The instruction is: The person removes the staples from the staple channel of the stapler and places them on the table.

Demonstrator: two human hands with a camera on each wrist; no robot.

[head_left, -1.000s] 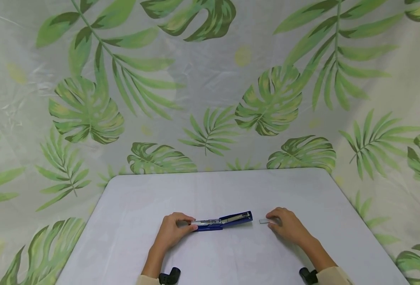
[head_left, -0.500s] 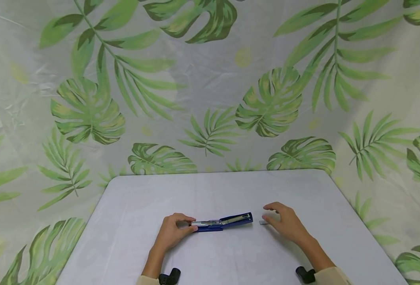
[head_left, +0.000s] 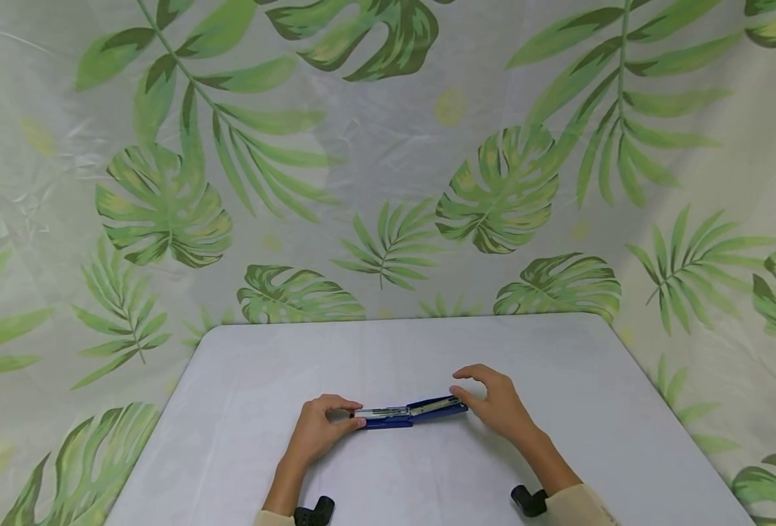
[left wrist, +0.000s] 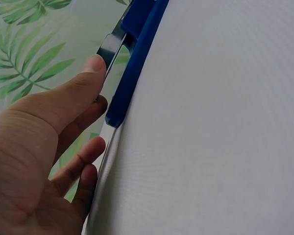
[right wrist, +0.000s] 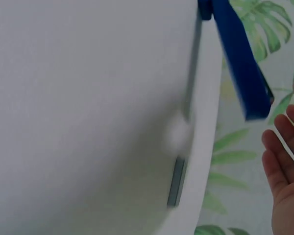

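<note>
Stapler magazine (head_left: pixel 381 412) exposed, contents unclear; left hand (head_left: pixel 317 431) pinches it, right hand (head_left: pixel 501 406) relaxed nearby.

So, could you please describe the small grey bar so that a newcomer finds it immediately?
In the right wrist view, find the white table, then the blue stapler. Lower in that picture, the small grey bar lies on the table: short, straight, neither blue nor hinged.
</note>
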